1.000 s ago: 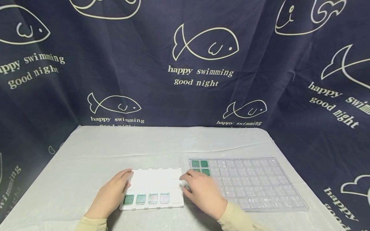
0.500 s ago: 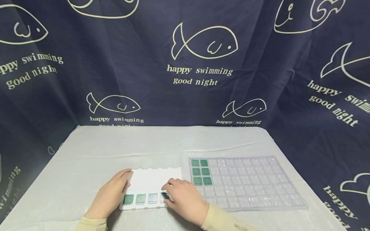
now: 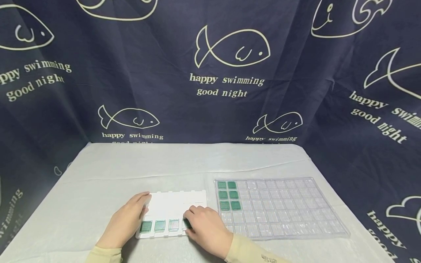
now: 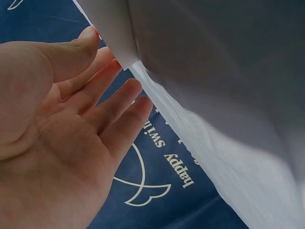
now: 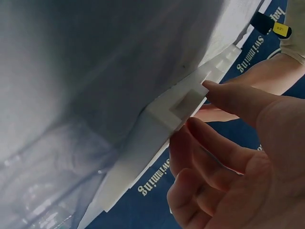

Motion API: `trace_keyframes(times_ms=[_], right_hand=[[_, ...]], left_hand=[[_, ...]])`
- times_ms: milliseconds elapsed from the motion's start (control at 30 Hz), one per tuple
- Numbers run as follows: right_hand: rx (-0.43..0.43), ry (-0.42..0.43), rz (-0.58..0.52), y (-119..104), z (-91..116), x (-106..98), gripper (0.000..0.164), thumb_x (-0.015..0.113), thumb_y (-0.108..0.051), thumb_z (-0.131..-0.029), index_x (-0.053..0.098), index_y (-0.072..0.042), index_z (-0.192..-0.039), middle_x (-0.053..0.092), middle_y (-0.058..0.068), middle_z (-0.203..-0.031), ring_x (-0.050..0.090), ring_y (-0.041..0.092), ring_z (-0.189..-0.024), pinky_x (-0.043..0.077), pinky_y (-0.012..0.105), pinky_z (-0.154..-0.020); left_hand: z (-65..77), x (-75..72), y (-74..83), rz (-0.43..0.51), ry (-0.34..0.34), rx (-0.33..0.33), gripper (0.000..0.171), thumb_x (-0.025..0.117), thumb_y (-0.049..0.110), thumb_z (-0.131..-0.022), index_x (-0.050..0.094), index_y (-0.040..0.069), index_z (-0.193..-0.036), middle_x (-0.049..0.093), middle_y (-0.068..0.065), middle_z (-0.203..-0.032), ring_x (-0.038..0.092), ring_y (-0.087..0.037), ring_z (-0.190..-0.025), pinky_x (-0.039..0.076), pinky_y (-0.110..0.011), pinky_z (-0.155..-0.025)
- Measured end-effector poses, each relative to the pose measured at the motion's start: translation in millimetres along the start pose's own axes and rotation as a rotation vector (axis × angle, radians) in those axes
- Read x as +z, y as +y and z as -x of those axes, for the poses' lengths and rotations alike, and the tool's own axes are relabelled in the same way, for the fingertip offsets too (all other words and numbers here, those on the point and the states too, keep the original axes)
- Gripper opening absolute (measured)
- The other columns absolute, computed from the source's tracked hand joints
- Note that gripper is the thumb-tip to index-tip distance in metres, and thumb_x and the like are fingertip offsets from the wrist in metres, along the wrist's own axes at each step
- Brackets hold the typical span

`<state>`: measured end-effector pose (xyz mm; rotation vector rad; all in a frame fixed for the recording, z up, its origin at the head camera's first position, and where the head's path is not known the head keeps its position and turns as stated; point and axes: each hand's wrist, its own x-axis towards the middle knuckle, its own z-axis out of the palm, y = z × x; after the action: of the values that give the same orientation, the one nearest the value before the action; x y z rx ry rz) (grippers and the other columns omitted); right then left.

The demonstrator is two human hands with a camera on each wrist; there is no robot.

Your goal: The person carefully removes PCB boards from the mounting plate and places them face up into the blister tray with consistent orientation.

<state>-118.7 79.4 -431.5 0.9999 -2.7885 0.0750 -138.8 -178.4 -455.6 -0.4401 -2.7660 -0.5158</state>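
My left hand (image 3: 126, 215) rests along the left side of a flat white tray (image 3: 174, 204), its fingers fairly straight, fingertips at the far left corner. The left wrist view shows the thumb at the tray's edge (image 4: 114, 28). Along the tray's near side lie small green circuit boards with gridded faces, such as the leftmost board (image 3: 146, 226). Thumb and index of my right hand (image 3: 208, 226) pinch the rightmost green circuit board (image 3: 186, 223) across its near and far edges. That board is partly covered by the hand and looks darkened. In the right wrist view the fingers meet over the tray's rim (image 5: 157, 112).
Right of the white tray lies a clear plastic compartment tray (image 3: 279, 208). Several green boards (image 3: 232, 194) sit in its two leftmost columns. A white cloth (image 3: 177, 160) covers the table, and a dark blue fish-print curtain (image 3: 177, 54) hangs behind and at both sides.
My right hand has moved left and toward me from the white tray's right edge onto the rightmost board, uncovering boards in the clear tray. The left hand has stayed in place.
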Motion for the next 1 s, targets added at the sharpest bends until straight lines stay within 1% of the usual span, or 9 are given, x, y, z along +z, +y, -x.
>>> trace_keyframes(times_ms=[167,367,567,1000], right_hand=[[0.001,0.029,0.032,-0.3,0.0,0.0,0.026,0.084,-0.037,-0.083,0.073,-0.02,-0.1,0.065,-0.012,-0.087,0.057,-0.001,-0.071,0.038,0.013,-0.056],[-0.001,0.07,0.054,0.0,-0.4,0.9,0.024,0.084,-0.035,-0.081,0.072,-0.021,-0.096,0.062,-0.012,-0.084,0.058,0.002,-0.071,0.038,0.015,-0.055],[0.01,0.062,0.041,0.9,-1.4,1.6,0.023,0.083,-0.033,-0.081,0.073,-0.021,-0.098,0.064,-0.011,-0.086,0.06,0.002,-0.072,0.041,0.016,-0.056],[0.012,0.046,0.006,1.4,-2.2,3.9,0.023,0.083,-0.033,-0.082,0.074,-0.02,-0.099,0.065,-0.011,-0.086,0.058,0.0,-0.072,0.04,0.015,-0.056]], left_hand=[[0.1,0.4,-0.4,-0.001,-0.007,-0.004,0.038,0.073,0.002,-0.09,0.067,-0.001,-0.127,0.066,-0.013,-0.134,0.066,-0.034,-0.123,0.056,-0.051,-0.099],[-0.1,0.5,-0.7,0.004,-0.004,-0.004,0.037,0.073,0.002,-0.09,0.067,-0.001,-0.127,0.066,-0.013,-0.134,0.066,-0.033,-0.123,0.056,-0.051,-0.098],[-0.4,0.1,-1.0,0.008,-0.004,-0.007,0.038,0.073,0.002,-0.09,0.067,-0.001,-0.127,0.066,-0.013,-0.134,0.066,-0.033,-0.123,0.056,-0.051,-0.099],[0.3,-0.2,-0.7,0.013,-0.024,-0.027,0.038,0.072,0.003,-0.09,0.067,0.0,-0.127,0.066,-0.012,-0.135,0.065,-0.034,-0.124,0.055,-0.053,-0.1]])
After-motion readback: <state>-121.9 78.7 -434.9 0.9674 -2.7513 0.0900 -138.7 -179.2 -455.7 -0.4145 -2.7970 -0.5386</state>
